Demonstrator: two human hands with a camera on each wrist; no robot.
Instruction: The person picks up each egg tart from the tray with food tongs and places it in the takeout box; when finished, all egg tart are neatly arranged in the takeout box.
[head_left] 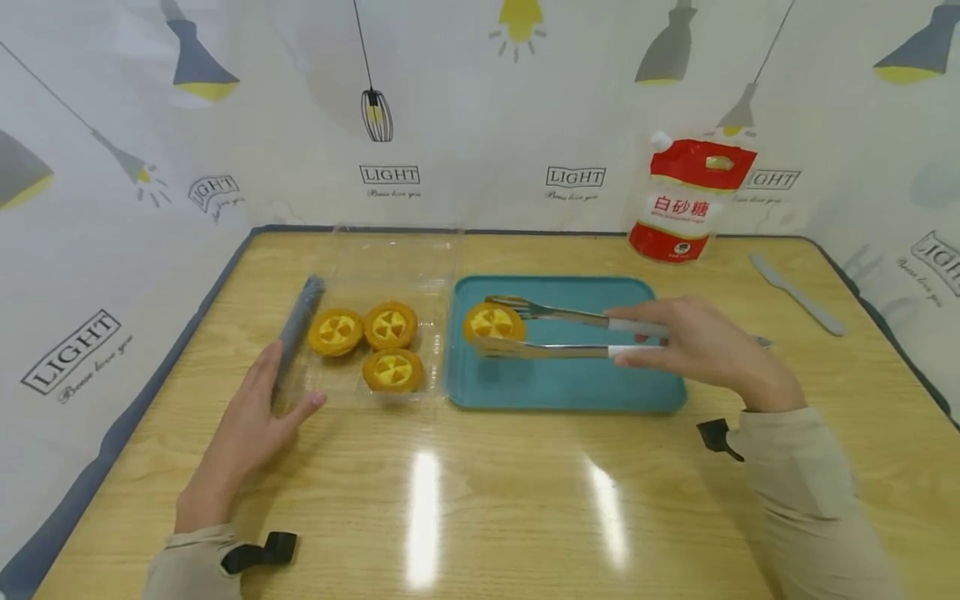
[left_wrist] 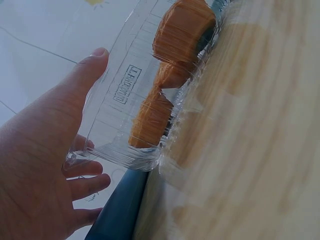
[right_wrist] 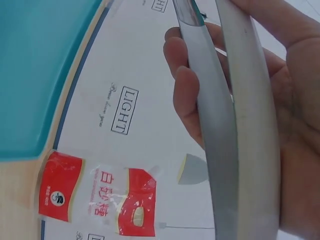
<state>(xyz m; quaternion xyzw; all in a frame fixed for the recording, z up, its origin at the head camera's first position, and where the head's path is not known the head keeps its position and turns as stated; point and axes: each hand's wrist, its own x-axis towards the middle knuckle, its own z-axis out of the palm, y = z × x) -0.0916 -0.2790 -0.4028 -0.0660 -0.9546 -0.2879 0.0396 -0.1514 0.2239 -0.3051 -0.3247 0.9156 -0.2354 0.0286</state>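
My right hand grips a pair of tongs by their pale handles. The two metal ends of the tongs lie on either side of a round yellow egg tart at the left end of a blue tray. On the left, a clear plastic box stands with its lid raised at the back and holds three more tarts. My left hand is at the left side of the box, thumb and fingers spread and extended around its corner, as the left wrist view shows.
A long grey-blue strip lies along the box's left side. At the back right stands a red and white sugar pouch. A pale plastic knife lies to the right of the tray. A printed cloth wall encloses the table's back and sides.
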